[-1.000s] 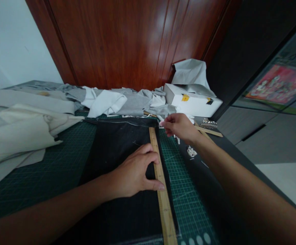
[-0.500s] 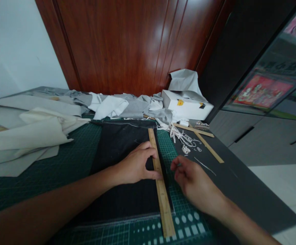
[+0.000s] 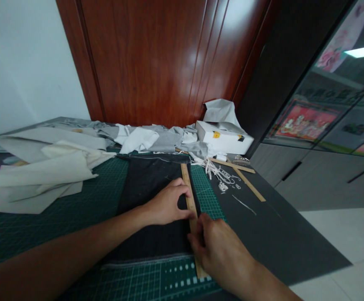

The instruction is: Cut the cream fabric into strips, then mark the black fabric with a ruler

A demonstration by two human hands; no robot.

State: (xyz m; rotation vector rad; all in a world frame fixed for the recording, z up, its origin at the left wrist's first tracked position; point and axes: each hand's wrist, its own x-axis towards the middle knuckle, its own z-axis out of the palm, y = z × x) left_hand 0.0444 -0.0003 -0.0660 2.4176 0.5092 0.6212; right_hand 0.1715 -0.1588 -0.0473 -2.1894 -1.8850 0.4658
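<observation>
A black cloth (image 3: 147, 179) lies flat on a green cutting mat (image 3: 103, 205). Along the cloth's right side runs a wooden ruler (image 3: 185, 175). My left hand (image 3: 167, 203) rests on the ruler, thumb and fingers spread apart and pressing on it. Over the ruler's lower part is my right hand (image 3: 216, 242), its fingers closed together at the cloth's right edge; whatever they may hold is hidden.
Cream cloth (image 3: 59, 167) is piled at the left, grey and white scraps (image 3: 163, 138) along the back. A white box (image 3: 225, 138), white cords (image 3: 213, 169) and two crossed wooden strips (image 3: 250, 184) lie at the right.
My right hand has moved left and down from beside the cloth onto the ruler's lower part. My left hand keeps its place on the ruler. The camera view has shifted a little.
</observation>
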